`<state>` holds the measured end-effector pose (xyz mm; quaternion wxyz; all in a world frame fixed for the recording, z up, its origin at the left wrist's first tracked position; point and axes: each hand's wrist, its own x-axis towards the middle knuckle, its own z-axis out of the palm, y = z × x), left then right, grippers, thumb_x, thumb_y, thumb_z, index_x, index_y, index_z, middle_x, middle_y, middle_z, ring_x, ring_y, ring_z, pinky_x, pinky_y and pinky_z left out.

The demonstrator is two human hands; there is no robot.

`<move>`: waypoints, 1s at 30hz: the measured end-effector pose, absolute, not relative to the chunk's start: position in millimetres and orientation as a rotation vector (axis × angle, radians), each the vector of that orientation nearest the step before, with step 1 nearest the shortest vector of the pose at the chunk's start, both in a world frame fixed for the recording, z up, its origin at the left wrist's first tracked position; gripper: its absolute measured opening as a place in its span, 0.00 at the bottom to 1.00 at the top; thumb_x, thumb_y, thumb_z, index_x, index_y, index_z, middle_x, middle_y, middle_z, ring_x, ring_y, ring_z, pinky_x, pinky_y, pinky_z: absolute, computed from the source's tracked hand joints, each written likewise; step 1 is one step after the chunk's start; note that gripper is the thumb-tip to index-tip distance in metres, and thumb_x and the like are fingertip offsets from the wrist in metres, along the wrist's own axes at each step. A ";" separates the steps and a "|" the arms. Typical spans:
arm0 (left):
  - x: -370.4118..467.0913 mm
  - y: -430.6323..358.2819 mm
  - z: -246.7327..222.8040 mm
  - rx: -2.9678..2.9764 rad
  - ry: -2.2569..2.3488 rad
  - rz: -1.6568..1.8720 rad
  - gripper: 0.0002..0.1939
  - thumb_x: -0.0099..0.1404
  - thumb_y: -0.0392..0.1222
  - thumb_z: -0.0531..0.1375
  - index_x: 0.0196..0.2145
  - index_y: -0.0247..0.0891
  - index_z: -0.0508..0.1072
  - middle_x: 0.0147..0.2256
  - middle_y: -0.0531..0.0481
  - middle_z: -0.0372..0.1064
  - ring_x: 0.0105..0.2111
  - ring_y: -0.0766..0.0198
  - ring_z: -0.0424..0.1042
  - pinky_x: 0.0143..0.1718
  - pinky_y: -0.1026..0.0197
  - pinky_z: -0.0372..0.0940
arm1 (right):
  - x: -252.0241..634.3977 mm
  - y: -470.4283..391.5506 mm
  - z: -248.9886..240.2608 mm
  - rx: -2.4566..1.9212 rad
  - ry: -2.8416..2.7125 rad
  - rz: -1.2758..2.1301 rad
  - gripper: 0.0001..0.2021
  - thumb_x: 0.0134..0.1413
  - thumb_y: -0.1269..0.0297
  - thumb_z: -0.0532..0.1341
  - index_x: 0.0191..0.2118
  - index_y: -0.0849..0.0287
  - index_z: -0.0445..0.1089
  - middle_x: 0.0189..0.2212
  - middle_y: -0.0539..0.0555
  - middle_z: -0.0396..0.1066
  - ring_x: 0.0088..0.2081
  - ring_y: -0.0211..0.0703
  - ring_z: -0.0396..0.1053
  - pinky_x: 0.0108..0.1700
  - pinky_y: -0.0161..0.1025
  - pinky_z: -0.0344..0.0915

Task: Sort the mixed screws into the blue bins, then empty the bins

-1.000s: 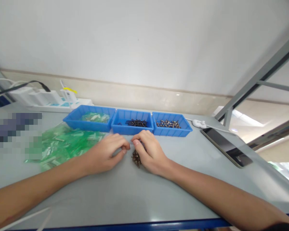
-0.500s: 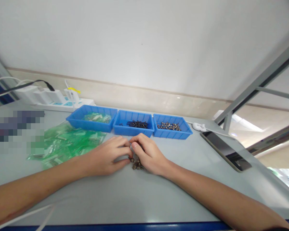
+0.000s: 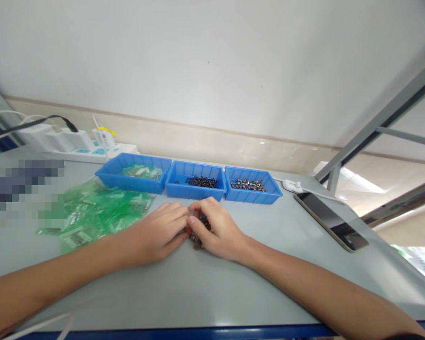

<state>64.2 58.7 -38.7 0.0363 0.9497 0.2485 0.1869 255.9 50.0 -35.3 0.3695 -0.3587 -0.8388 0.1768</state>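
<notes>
My left hand rests on the table with its fingers pressed together. Their tips meet the fingertips of my right hand, and anything pinched there is hidden. The right hand curls, thumb toward forefinger, around a small heap of dark brassy metal fasteners, perhaps screws. Part of the heap lies on the tabletop under the right palm. Just beyond the hands stand a blue bin of dark screws and another blue bin of brassy fasteners.
A third blue bin contains small clear-green bags. Left of my hands lies a pile of green plastic bags with pale pieces inside. A power strip with plugs sits behind, while a phone and white cable lie right.
My left fingers have closed together and their gap to the thumb has narrowed. The right hand has lifted and arched slightly, showing more of the heap beneath it.
</notes>
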 end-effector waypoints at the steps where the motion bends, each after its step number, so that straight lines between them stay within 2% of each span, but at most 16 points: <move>1: 64.8 58.2 -38.8 2.922 0.776 0.574 0.11 0.69 0.37 0.47 0.36 0.35 0.68 0.35 0.45 0.66 0.36 0.57 0.62 0.39 0.56 0.58 | 255.9 49.8 -36.0 -0.915 -2.154 0.439 0.08 0.59 0.63 0.54 0.39 0.61 0.66 0.31 0.53 0.68 0.35 0.41 0.63 0.38 0.39 0.61; 13: 64.1 65.0 -34.0 2.609 1.011 0.851 0.10 0.69 0.38 0.45 0.32 0.38 0.62 0.31 0.51 0.63 0.33 0.63 0.62 0.35 0.60 0.58 | 255.4 47.4 -37.7 -0.686 -2.138 0.270 0.04 0.57 0.67 0.55 0.38 0.58 0.63 0.30 0.53 0.68 0.32 0.41 0.64 0.37 0.40 0.63; 20: 65.5 61.2 -30.8 2.560 0.943 0.870 0.09 0.69 0.38 0.46 0.33 0.38 0.62 0.31 0.52 0.63 0.34 0.64 0.63 0.36 0.61 0.59 | 256.1 47.0 -38.2 -0.594 -2.170 0.111 0.07 0.57 0.71 0.53 0.41 0.59 0.64 0.33 0.56 0.70 0.35 0.42 0.66 0.38 0.40 0.66; 23: 64.5 56.9 -29.4 2.533 0.960 0.864 0.07 0.69 0.41 0.48 0.36 0.39 0.63 0.33 0.52 0.64 0.36 0.63 0.64 0.39 0.61 0.60 | 260.5 42.4 -20.5 -0.523 -2.148 -0.066 0.09 0.56 0.73 0.54 0.43 0.58 0.64 0.33 0.56 0.70 0.36 0.42 0.67 0.37 0.41 0.67; 26: 63.0 52.5 -28.2 2.521 0.985 0.817 0.08 0.69 0.42 0.50 0.44 0.39 0.62 0.38 0.50 0.66 0.40 0.62 0.66 0.42 0.59 0.61 | 272.8 35.5 10.7 -0.595 -2.006 -0.291 0.10 0.55 0.73 0.55 0.43 0.54 0.64 0.34 0.54 0.70 0.37 0.43 0.68 0.36 0.43 0.67; 30: 63.8 48.7 -26.6 2.616 0.902 0.720 0.11 0.68 0.41 0.50 0.47 0.39 0.63 0.43 0.47 0.66 0.46 0.60 0.64 0.48 0.56 0.59 | 302.3 37.9 42.6 -0.770 -1.617 -0.586 0.06 0.56 0.70 0.56 0.40 0.54 0.65 0.32 0.53 0.70 0.35 0.44 0.68 0.37 0.45 0.66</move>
